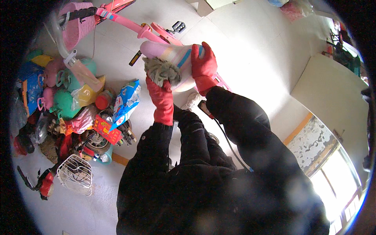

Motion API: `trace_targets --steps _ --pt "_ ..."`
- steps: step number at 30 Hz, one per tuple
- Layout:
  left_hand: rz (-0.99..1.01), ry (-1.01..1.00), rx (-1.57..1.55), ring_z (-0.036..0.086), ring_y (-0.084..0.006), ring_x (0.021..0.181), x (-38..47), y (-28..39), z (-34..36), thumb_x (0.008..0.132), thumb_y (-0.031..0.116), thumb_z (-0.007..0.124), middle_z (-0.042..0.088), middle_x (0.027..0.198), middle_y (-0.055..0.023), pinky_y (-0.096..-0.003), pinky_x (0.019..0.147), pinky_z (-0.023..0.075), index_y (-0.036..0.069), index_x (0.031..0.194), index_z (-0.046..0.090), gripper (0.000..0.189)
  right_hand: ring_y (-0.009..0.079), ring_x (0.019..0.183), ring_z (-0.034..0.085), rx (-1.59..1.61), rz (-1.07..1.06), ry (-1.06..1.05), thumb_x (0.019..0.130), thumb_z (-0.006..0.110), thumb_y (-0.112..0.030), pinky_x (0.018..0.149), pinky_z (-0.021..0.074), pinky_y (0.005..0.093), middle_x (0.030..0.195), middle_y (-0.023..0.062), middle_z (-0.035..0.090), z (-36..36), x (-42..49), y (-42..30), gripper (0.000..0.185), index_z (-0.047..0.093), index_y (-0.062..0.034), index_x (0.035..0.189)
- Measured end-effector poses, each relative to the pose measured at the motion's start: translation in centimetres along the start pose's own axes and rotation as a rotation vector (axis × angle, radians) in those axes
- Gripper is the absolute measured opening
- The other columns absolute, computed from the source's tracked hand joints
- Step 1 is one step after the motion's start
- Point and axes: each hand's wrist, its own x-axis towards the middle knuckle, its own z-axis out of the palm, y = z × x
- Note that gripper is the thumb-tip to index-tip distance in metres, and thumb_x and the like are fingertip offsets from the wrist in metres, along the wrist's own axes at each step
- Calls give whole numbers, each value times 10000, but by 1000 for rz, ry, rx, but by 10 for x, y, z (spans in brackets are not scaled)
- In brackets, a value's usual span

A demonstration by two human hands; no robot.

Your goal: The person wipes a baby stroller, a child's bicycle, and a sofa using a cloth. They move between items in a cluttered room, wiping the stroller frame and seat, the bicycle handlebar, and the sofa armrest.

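A pink bicycle frame [126,23] lies across the upper view, with a basket [77,29] at its handlebar end. Before me is its wide saddle [186,70], pale with pink, orange and blue bands. My left hand [161,98], in a red glove, holds a grey-green fluffy cloth [161,70] against the saddle's near left side. My right hand [204,66], also red-gloved, rests on the saddle's right end with thumb and fingers spread over its edge. The saddle's underside is hidden. Black pedals [178,27] show on the frame's far side and left of the saddle.
At the left stands a heap of plastic jugs [66,104], bags and a blue-and-white packet [126,101]. A red electric scooter with a white wire basket [76,174] is below them. My white shoe [192,100] is under the saddle. A pale panel [329,91] stands at right.
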Motion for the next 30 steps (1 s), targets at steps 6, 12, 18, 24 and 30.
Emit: trace_targets --steps 6,12,18,24,30 --pt "228 -239 674 502 -443 1242 -51 33 -10 726 243 759 490 1387 -232 -552 1045 422 219 1433 536 742 402 1092 661 31 48 -33 895 686 -520 936 535 479 1206 203 689 -2 6 9 606 633 -93 1321" --pt "677 -307 967 519 -305 1274 43 81 20 685 248 728 551 1378 -59 -575 1083 389 347 1317 657 643 403 1055 662 55 45 -52 901 685 -505 889 538 498 1162 186 690 -5 17 14 565 632 -123 1313" --pt "436 -649 1140 673 -319 1071 137 106 85 776 371 707 716 1092 -141 -502 987 487 148 1257 668 532 404 1073 650 101 0 -73 925 660 -400 890 537 502 1181 185 676 -18 27 22 497 597 -130 1337" --pt "-76 -950 915 661 -407 1125 170 113 156 878 407 596 688 1198 -247 -466 974 514 38 1261 640 534 449 1025 660 149 153 -122 1035 467 -280 865 528 545 1099 256 699 -39 38 13 404 500 -139 1412" --pt "-53 -1030 493 645 -395 1163 155 113 150 865 272 625 671 1238 -247 -435 983 504 19 1305 601 508 429 1019 676 233 197 -105 973 569 -369 850 537 518 1112 204 713 -43 44 23 462 520 -187 1395"
